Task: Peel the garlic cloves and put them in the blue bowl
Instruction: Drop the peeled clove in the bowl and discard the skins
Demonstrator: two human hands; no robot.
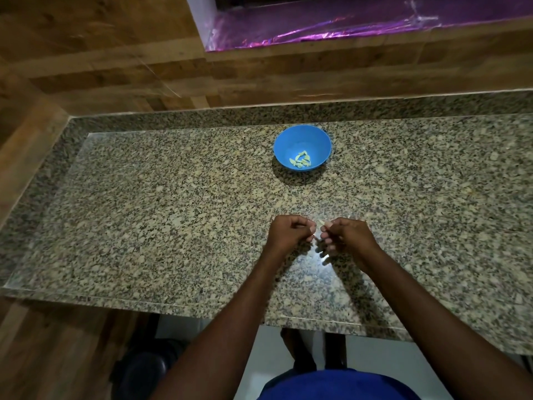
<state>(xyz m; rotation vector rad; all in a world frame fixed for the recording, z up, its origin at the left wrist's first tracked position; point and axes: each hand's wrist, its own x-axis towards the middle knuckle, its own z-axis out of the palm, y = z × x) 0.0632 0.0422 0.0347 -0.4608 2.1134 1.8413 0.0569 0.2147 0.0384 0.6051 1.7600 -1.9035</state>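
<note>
Garlic clove [322, 225] pinched between left hand [288, 233] and right hand [347, 235] fingertips, near blue bowl [302, 145] | step: peeling | next: strip skin, drop clove among peeled cloves [300, 161]

The tabletop [173, 212] is polished speckled granite, glossy where light reflects. The blue bowl [302, 150] looks smooth matt plastic. The wall [101, 59] behind is wood-grain panelling.
</note>
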